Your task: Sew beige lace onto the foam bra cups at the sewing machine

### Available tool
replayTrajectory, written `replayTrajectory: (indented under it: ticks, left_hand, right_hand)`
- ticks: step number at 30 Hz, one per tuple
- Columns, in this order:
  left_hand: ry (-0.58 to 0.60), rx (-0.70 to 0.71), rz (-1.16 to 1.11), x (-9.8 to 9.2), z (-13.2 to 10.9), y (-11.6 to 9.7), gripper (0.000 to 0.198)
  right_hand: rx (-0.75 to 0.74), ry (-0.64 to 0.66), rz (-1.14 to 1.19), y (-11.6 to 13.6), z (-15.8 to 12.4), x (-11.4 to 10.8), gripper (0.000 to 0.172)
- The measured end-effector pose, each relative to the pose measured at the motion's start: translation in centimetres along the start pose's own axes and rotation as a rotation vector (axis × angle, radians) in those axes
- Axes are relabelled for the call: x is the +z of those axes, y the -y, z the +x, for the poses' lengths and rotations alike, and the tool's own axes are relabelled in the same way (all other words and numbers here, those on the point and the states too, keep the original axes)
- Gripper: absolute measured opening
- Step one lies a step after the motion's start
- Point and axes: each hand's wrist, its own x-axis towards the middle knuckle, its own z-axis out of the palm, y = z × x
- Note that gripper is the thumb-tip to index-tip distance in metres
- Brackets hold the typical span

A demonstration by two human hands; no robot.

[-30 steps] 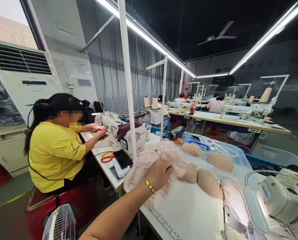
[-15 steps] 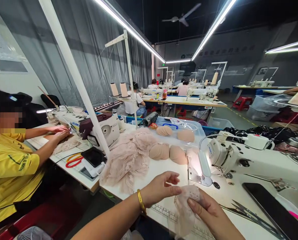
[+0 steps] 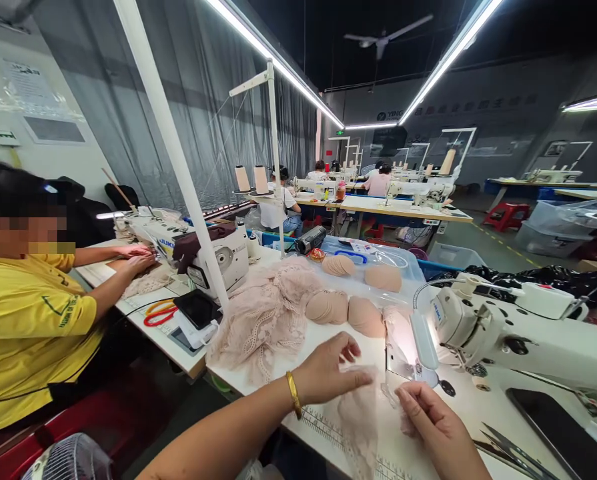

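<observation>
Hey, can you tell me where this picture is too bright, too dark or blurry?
Head view: the strip light burns out to white against a near-black ceiling; glare washes out the pale fabric beside the nearest sewing machine; the lace at the left hand looks smeared, probably by motion.
</observation>
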Motion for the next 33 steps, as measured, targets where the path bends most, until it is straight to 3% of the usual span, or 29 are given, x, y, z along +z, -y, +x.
replayTrajectory:
  ticks: [1, 3, 5, 8, 12, 16, 18, 21, 23, 27, 30, 32, 33]
  left_hand:
    - [-0.081, 0.052, 0.205, -1.1, 0.9, 0.2, 0.045]
    - [-0.205, 0.042, 0.39, -3.4, 3.0, 0.8, 0.044]
    - [-0.239, -0.013, 0.455, -5.1, 5.0, 1.7, 0.037]
    - [-0.235, -0.066, 0.508, -6.2, 6.9, 3.2, 0.019]
    - [-0.311, -0.048, 0.486, -6.7, 7.1, 3.4, 0.016]
    - [-0.386, 0.013, 0.339, -6.7, 5.5, 1.3, 0.031]
    - [-0.307, 0.041, 0.244, -5.7, 4.2, -0.2, 0.031]
    - [-0.062, 0.049, 0.019, -2.9, 2.0, -2.0, 0.025]
    - [0.037, 0.024, -0.082, -1.1, 0.9, -2.7, 0.021]
    - [0.108, -0.005, 0.119, 0.0, 0.4, -3.6, 0.021]
    - [0.315, 0.133, 0.279, -0.9, 1.3, -4.6, 0.055]
    - [0.523, 0.26, 0.237, -1.6, 2.3, -5.4, 0.081]
    - [0.642, 0.286, 0.185, -1.8, 2.9, -5.7, 0.085]
  right_hand:
    - [-0.007, -0.009, -0.027, -0.3, 0.1, 0.1, 0.059]
    - [-0.025, -0.024, -0.071, -0.8, 0.2, 0.3, 0.06]
    - [-0.042, -0.029, -0.084, -1.4, 0.3, 0.4, 0.059]
    - [-0.049, -0.029, -0.068, -2.0, 0.4, 0.4, 0.058]
    - [0.004, -0.013, -0.024, -2.2, 0.5, 0.0, 0.052]
    - [0.098, -0.022, 0.118, -2.1, 0.6, -0.3, 0.049]
    - [0.117, -0.034, 0.174, -1.9, 0.6, -0.4, 0.053]
    - [0.11, -0.035, 0.239, -1.5, 0.6, -0.3, 0.062]
    - [0.087, -0.023, 0.25, -1.1, 0.4, -0.3, 0.064]
    - [0.023, 0.026, 0.149, -0.4, -0.2, -0.5, 0.055]
    - [-0.05, 0.047, 0.013, 0.0, -0.7, -0.9, 0.042]
    - [-0.196, 0.095, -0.137, 0.6, -1.0, -1.3, 0.029]
    - [-0.292, 0.125, -0.214, 1.1, -1.1, -1.6, 0.024]
